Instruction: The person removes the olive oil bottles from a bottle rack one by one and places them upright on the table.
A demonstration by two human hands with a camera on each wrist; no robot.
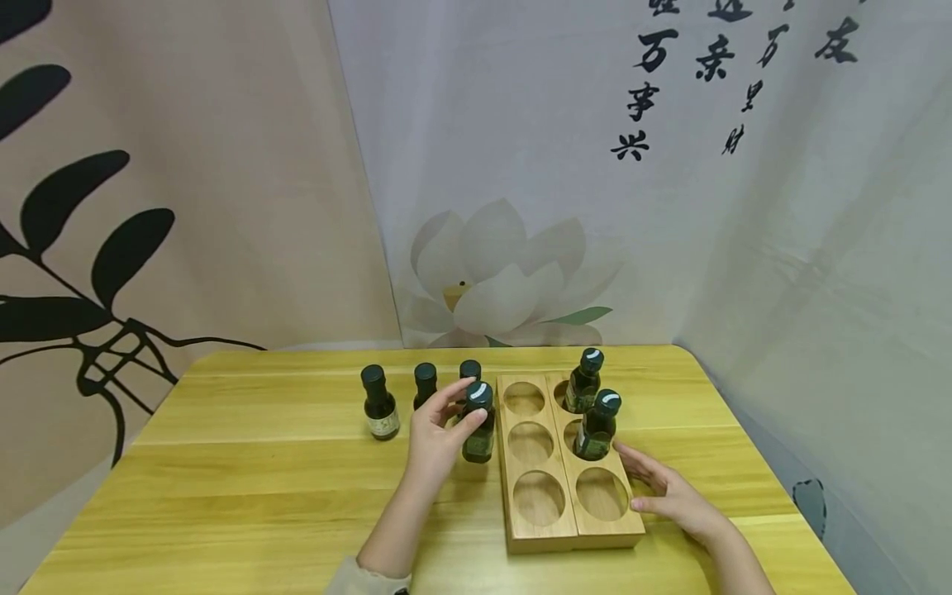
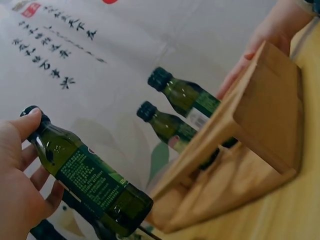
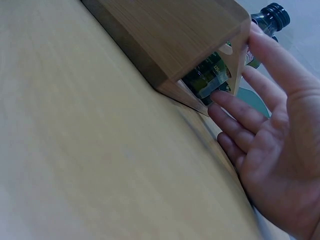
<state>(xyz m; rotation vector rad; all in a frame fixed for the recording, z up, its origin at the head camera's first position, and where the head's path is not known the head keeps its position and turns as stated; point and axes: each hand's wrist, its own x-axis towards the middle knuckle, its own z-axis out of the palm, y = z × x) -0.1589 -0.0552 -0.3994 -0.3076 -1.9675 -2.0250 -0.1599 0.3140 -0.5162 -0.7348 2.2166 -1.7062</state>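
Note:
My left hand pinches a dark green glass bottle by its black cap, thumb on one side and fingers on the other. In the left wrist view that bottle is tilted in the picture, its green label facing the camera. Just right of it lies a wooden rack with two columns of round holes. Two similar bottles stand in the right column, one in the back hole and one in the middle hole. My right hand touches the rack's right side with extended fingers.
Left of the rack, at the back of the table, stand a dark bottle with a pale label, another dark bottle and a third, the latter two partly hidden by my left hand. A printed cloth hangs behind the table.

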